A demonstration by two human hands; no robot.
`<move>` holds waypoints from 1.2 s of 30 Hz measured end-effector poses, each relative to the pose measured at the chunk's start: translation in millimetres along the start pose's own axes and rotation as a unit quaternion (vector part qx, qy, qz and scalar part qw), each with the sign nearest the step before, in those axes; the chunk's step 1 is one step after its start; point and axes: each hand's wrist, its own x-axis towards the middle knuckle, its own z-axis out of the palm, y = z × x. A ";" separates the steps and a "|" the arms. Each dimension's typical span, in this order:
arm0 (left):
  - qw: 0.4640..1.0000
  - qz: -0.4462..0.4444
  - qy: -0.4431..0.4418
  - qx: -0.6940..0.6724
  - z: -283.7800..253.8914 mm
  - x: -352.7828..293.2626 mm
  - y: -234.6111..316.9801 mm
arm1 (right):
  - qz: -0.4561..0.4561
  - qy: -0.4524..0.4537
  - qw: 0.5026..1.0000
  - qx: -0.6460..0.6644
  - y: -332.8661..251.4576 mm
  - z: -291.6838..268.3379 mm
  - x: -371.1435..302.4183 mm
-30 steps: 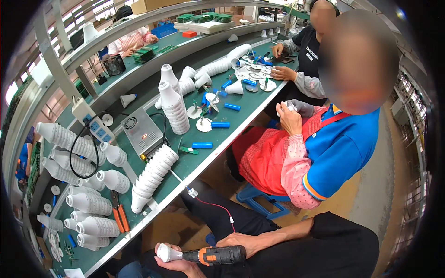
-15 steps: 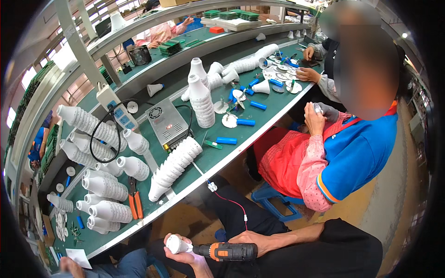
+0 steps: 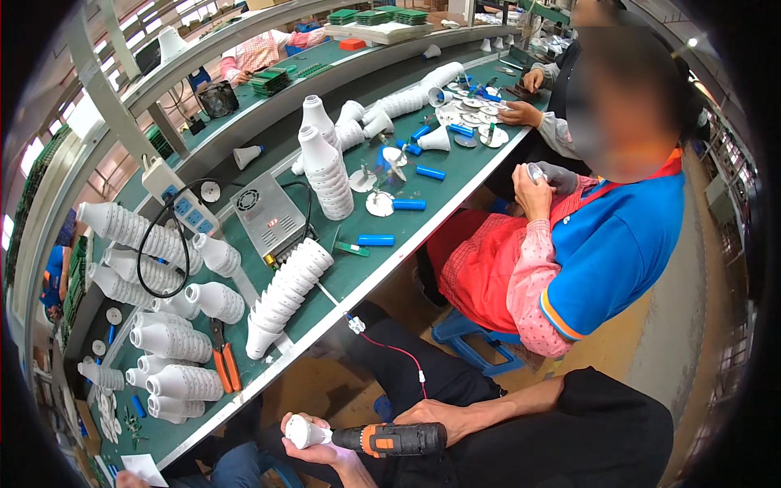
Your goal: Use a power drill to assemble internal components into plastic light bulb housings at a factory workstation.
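My left hand (image 3: 319,455) is closed around a white lamp housing (image 3: 303,432), its wide round end pointing left. In my right hand (image 3: 439,416) is a black and orange power drill (image 3: 394,440), held level with its nose at the housing's narrow end. A pale glow shows where the two meet; whether the bit touches the housing I cannot tell. The drill's handle and part of my right-hand fingers are hidden. Above my hands, a thin red wire (image 3: 399,345) with white connectors (image 3: 355,324) hangs off the bench edge.
Stacked white lamp housings (image 3: 290,294) stand and lie on the green bench (image 3: 368,276), with orange-handled pliers (image 3: 226,358), a metal power supply (image 3: 268,218), a power strip (image 3: 183,199) and blue cylindrical cells (image 3: 376,240). A co-worker (image 3: 618,228) sits at right; another's hand holds white paper (image 3: 144,469) lower left.
The view has shifted slightly, so the bench appears farther left. My hands keep the housing and drill together as before. The white paper at lower left sits lower in the picture.
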 end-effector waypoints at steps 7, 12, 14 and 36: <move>1.000 -0.002 -0.026 -0.006 -13.1 7.4 -4.1 | -0.013 0.012 1.000 -0.001 1.5 2.1 -1.1; 0.999 -0.003 -0.034 -0.019 -14.3 13.9 -10.7 | -0.017 0.043 0.999 -0.005 -3.0 1.6 -1.6; 0.998 0.011 -0.058 -0.006 -32.5 25.8 -20.7 | -0.056 0.074 0.995 0.024 -11.5 1.1 -2.4; 0.974 -0.034 -0.196 -0.111 15.5 40.1 -33.7 | -0.077 0.119 0.988 -0.055 1.1 15.9 -7.3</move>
